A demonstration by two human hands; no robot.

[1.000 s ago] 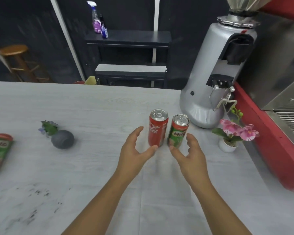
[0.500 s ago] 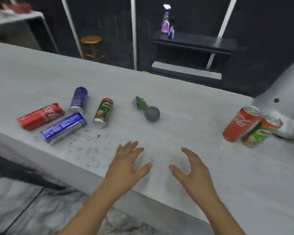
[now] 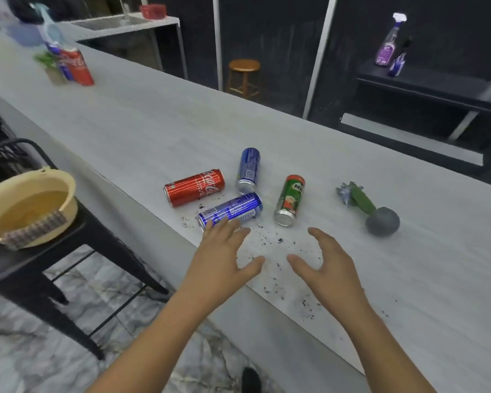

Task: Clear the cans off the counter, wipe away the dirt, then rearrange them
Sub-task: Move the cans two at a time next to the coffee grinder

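Note:
Several cans lie on their sides on the pale counter (image 3: 142, 120): a red cola can (image 3: 194, 187), a blue can (image 3: 249, 170) behind it, a second blue can (image 3: 230, 211) nearer me, and a green Milo can (image 3: 289, 199). Dark dirt specks (image 3: 272, 242) are scattered in front of them. My left hand (image 3: 224, 253) hovers open, its fingertips just at the near blue can. My right hand (image 3: 329, 265) hovers open over the dirt, holding nothing. Far left, blurred upright cans (image 3: 75, 66) stand on the counter.
A toppled grey ball-shaped pot with a small plant (image 3: 374, 214) lies right of the cans. A yellow basin of water with a checked cloth (image 3: 31, 208) sits on a black stool at the left, below the counter edge. Spray bottles (image 3: 390, 43) stand on a far black shelf.
My view has swung left from the two upright cans by the grinder to the fallen cans. Both hands moved with it and now hover open just in front of the fallen cans.

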